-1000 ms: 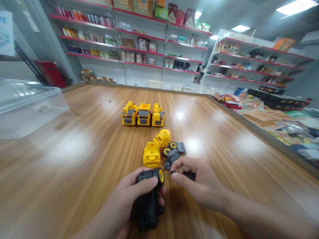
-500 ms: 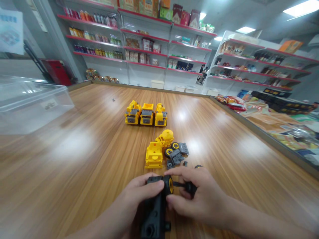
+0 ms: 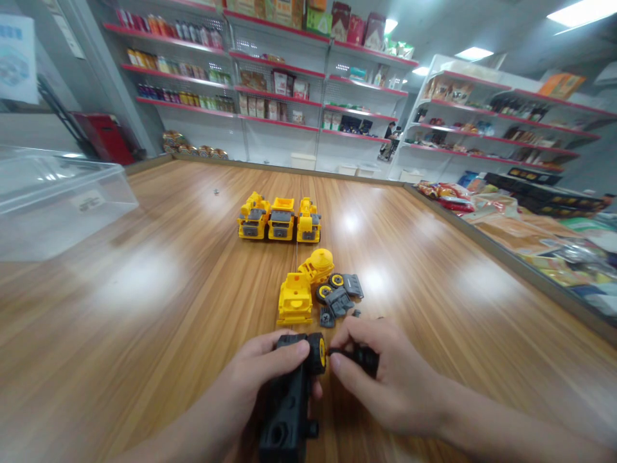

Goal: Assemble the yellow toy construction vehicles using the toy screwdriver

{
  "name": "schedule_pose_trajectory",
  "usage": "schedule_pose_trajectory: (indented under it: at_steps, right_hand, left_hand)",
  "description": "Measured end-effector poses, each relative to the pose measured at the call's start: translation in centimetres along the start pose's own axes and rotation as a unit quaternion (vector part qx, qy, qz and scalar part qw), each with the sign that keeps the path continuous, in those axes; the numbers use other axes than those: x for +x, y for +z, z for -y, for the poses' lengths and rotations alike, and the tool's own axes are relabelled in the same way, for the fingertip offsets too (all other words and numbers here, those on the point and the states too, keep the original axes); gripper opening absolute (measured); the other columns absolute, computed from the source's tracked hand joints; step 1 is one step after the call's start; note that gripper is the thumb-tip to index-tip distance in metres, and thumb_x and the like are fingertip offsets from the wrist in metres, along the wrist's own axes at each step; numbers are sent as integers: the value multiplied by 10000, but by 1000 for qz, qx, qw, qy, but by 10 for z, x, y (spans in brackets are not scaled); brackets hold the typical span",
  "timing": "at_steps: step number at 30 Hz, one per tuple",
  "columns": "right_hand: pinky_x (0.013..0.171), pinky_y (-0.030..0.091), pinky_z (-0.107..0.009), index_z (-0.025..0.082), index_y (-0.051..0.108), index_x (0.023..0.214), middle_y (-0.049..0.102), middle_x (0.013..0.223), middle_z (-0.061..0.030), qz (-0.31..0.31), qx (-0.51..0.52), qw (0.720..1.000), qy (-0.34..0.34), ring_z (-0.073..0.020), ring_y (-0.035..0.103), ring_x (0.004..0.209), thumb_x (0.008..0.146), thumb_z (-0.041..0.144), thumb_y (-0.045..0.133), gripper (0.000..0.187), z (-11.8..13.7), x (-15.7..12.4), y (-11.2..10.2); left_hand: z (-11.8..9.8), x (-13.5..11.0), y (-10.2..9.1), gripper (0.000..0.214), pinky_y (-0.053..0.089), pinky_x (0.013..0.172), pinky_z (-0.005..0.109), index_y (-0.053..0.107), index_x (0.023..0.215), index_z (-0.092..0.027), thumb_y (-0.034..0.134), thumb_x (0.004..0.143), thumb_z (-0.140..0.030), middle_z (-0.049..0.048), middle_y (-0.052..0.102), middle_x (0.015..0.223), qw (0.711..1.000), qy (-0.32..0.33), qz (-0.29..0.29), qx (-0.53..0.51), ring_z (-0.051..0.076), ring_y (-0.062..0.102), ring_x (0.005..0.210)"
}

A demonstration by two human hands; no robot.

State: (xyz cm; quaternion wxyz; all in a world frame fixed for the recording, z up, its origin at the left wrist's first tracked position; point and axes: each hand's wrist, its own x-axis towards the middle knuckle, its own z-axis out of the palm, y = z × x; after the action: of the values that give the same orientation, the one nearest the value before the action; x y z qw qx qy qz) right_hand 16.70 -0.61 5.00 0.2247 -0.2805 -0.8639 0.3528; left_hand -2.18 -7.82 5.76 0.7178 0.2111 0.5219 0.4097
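Note:
My left hand [image 3: 263, 382] grips a black toy truck chassis [image 3: 286, 408] low at the centre, thumb on top. A black wheel with a yellow hub [image 3: 317, 352] sits on the chassis's front right. My right hand [image 3: 380, 376] pinches a small black screwdriver [image 3: 354, 355] whose tip points into that wheel's hub. Just beyond lie a yellow cab piece [image 3: 295, 299], a yellow mixer drum [image 3: 321, 262] and loose grey parts with wheels [image 3: 340, 292].
Three assembled yellow toy trucks [image 3: 279, 220] stand in a row farther back on the wooden table [image 3: 144, 289]. A clear plastic box [image 3: 58, 199] sits at the left. Packaged goods [image 3: 530, 225] lie beyond the right edge. Store shelves line the back.
My right hand has brought the black tool from beside the loose parts to the wheel hub on the chassis. My left hand keeps its grip and has shifted a little.

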Motion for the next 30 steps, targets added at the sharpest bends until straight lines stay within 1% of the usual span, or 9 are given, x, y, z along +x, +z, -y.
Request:
schedule_pose_trajectory:
  at_steps: [3, 6, 8, 11, 16, 20, 23, 30]
  right_hand:
    - [522, 360, -224, 174, 551, 752, 529, 596, 32, -2, -18, 1000, -6, -92, 472, 523, 843, 204, 540, 97, 0, -1, 2]
    - [499, 338, -213, 177, 547, 718, 495, 558, 47, -7, -43, 999, -15, -81, 448, 490, 826, 194, 554, 110, 1, -1, 2]
    - [485, 326, -208, 177, 540, 703, 477, 539, 51, -4, -56, 998, -26, -76, 434, 471, 818, 185, 552, 116, 1, -2, 2]
    - [488, 323, -208, 175, 533, 703, 495, 549, 44, 5, -70, 997, -38, -76, 436, 479, 808, 173, 549, 106, 0, -3, 2]
    - [497, 321, -213, 175, 531, 723, 516, 570, 39, 23, -90, 994, -64, -80, 434, 496, 804, 158, 541, 84, 2, -5, 1]
    - [532, 342, -231, 176, 548, 740, 569, 611, 14, 22, -127, 988, -89, -100, 476, 538, 825, 151, 518, 93, 6, -6, -2]
    - [535, 343, -237, 176, 550, 737, 589, 620, 5, 24, -139, 986, -94, -105, 495, 546, 833, 153, 510, 107, 6, -6, -3]
    - [517, 317, -247, 173, 555, 729, 575, 604, 15, 19, -143, 983, -113, -97, 484, 520, 814, 125, 506, 109, 1, -8, -1]
  left_hand:
    - [5, 4, -1, 300, 500, 613, 291, 656, 799, -145, 726, 748, -433, 69, 703, 714, 1000, 18, 20, 2, 186, 627, 627]
    - [13, 9, -2, 296, 504, 589, 282, 635, 825, -152, 739, 743, -417, 45, 678, 687, 999, 39, 36, 2, 166, 609, 611]
    - [17, 12, -3, 294, 508, 581, 282, 608, 833, -162, 729, 754, -418, 31, 665, 680, 998, 46, 43, 8, 157, 603, 602]
    - [22, 15, -6, 304, 506, 569, 283, 564, 828, -171, 708, 768, -432, 20, 651, 675, 997, 49, 54, 20, 151, 602, 581]
    - [23, 15, -8, 319, 481, 559, 267, 531, 835, -175, 682, 786, -452, 19, 639, 669, 994, 67, 72, 49, 154, 609, 588]
    - [23, 12, -8, 321, 481, 564, 264, 519, 843, -178, 676, 789, -454, 11, 629, 664, 993, 66, 85, 52, 141, 592, 577]
    - [23, 13, -9, 331, 477, 554, 259, 511, 836, -178, 667, 790, -466, 18, 633, 667, 993, 55, 93, 56, 141, 593, 568]
    - [22, 15, -10, 352, 477, 542, 253, 508, 841, -175, 675, 779, -478, 21, 640, 672, 993, 42, 88, 64, 144, 598, 569]
